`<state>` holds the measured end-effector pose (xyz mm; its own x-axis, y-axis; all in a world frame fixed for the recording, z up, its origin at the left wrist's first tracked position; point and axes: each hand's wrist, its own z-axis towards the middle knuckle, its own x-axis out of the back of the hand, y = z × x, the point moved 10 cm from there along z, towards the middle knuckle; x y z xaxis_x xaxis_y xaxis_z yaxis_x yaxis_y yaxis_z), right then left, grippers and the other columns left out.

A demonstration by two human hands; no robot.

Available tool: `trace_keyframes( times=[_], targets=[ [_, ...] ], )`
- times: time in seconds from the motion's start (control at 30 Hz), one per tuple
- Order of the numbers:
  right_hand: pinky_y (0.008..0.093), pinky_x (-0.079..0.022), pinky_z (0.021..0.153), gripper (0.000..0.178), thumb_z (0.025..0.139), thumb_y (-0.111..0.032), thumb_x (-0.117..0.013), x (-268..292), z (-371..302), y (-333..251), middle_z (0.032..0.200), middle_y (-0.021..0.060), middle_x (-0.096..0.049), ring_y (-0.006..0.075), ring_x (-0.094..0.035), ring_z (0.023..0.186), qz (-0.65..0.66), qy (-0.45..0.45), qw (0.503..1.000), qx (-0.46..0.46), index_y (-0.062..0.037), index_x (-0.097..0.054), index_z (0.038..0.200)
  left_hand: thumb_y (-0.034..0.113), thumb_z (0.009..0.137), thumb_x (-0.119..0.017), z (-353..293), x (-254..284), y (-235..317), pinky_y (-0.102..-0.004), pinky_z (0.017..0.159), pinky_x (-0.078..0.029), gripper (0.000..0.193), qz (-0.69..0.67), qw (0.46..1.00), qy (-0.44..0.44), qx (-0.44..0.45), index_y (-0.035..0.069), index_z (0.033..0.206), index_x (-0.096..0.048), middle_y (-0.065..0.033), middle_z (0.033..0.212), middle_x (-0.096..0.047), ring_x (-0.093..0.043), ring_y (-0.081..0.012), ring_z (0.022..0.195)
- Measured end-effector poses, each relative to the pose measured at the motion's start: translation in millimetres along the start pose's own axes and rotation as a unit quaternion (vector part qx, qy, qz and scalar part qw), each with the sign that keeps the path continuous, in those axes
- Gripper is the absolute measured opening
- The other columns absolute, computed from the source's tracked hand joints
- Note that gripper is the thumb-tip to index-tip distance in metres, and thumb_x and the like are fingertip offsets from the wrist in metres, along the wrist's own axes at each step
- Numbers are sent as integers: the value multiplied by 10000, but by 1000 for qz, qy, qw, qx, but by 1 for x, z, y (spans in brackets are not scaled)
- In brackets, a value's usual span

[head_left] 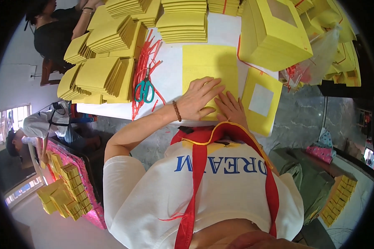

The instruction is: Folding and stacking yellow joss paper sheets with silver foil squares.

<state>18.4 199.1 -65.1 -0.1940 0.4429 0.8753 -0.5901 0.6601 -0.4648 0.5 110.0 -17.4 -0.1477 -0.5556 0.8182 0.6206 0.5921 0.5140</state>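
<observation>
Room for moving is offered mainly on the white tabletop (168, 62) left of the yellow sheet (207, 62), where a bare strip is bounded by loose red strips (140, 68) and green-handled scissors (146, 79). Beyond the sheet's far edge, only a narrow gap is left before the far yellow stacks (182, 28); on the right, space is crowded by a tall yellow stack (274, 45) and, nearer, by a yellow piece with a pale panel (260, 101). The sheet is laid at the table's near side, its near edge partly covered by the hands. By the left hand (198, 99) (a beaded bracelet (176, 111) is worn at that wrist) the sheet is touched with fingers extended and slightly parted, thumb apart. By the right hand (232, 111) it is touched near its right edge, fingers straight and loosely fanned. Nothing is gripped by either; how firmly they are pressed cannot really be judged from above.
</observation>
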Motion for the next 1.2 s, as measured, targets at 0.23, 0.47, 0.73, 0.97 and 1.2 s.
trace_keyframes(
  times=[0.23, 0.47, 0.73, 0.97, 1.2],
  targets=[
    [310, -259, 1026, 469, 933, -204, -439, 32, 5, 26, 1238, 116, -531, 169, -401, 1218, 599, 84, 778, -172, -64, -316, 1363, 185, 696, -614, 4, -6, 14, -359, 831, -399, 521, 217, 976, -8, 2, -7, 1165, -494, -135, 1122, -493, -476, -266, 1020],
    [298, -313, 983, 378, 925, -138, -459, 49, 4, 57, 1171, 102, -559, 161, -469, 1139, 521, 176, 813, -192, -48, -423, 1290, 139, 683, -593, 12, -6, 5, -331, 751, -430, 465, 257, 966, -20, 20, -5, 1118, -515, -103, 1012, -516, -512, -226, 925],
    [275, -383, 917, 287, 914, -123, -491, 33, -9, 78, 1081, 80, -591, 148, -529, 1025, 535, 208, 779, -252, -18, -518, 1180, 37, 712, -567, 49, 150, -42, -355, 805, -437, 458, 284, 944, 170, -14, 97, 1165, -545, -58, 1129, -596, -550, -254, 984],
    [267, -380, 921, 260, 904, -122, -511, 23, 2, 77, 1057, 72, -600, 138, -526, 1009, 516, 199, 796, -247, -14, -546, 1137, 51, 773, -563, 78, 122, -208, -393, 856, -387, 466, 345, 925, 140, 75, 208, 1210, -526, -4, 1165, -580, -526, -214, 1042],
    [252, -391, 892, 245, 895, -104, -524, 9, -5, 88, 1023, 60, -605, 131, -528, 974, 558, 214, 753, -275, -10, -556, 1120, 59, 825, -496, 81, 92, -254, -405, 833, -374, 440, 302, 945, 48, 121, 218, 1235, -496, 3, 1154, -581, -531, -222, 1018]
  ],
)
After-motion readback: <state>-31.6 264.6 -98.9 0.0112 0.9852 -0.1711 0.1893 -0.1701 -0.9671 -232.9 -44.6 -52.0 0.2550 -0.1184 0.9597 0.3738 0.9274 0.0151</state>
